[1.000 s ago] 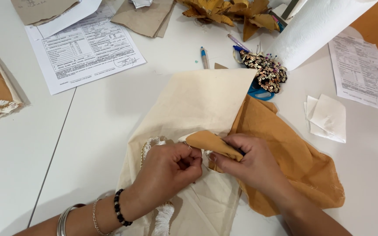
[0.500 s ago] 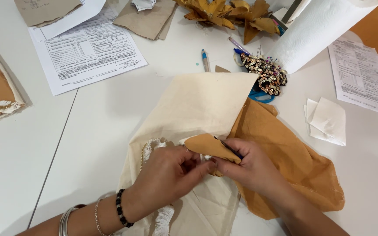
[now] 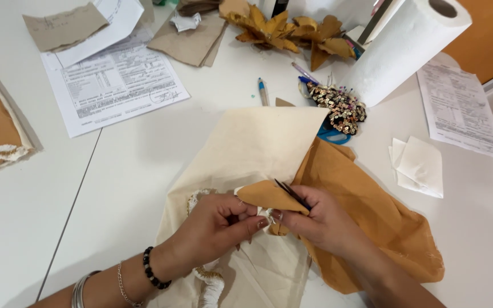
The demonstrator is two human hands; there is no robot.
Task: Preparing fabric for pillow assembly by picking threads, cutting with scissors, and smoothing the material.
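Observation:
My left hand point(image 3: 215, 225) and my right hand point(image 3: 318, 219) meet at the table's near middle, both pinching a small folded flap of mustard fabric point(image 3: 266, 195). A thin dark tool point(image 3: 292, 194), like a needle or pick, lies across the flap by my right fingers. The flap belongs to a larger mustard cloth point(image 3: 366, 211) that spreads to the right. Under my hands lies a cream cloth point(image 3: 252, 148) with a beaded white trim point(image 3: 209, 282) at its near edge. My left wrist wears bracelets.
A paper towel roll point(image 3: 409, 48) stands at the back right beside a sequinned pincushion point(image 3: 338, 105) and blue scissors point(image 3: 329, 132). A pen point(image 3: 263, 91), printed sheets point(image 3: 115, 82), brown paper pieces point(image 3: 192, 40), fabric leaves point(image 3: 283, 31) and white paper squares point(image 3: 420, 165) lie around.
Both hands stay on the mustard flap. The fingers have shifted slightly, and the thin dark tool now shows on top of the flap.

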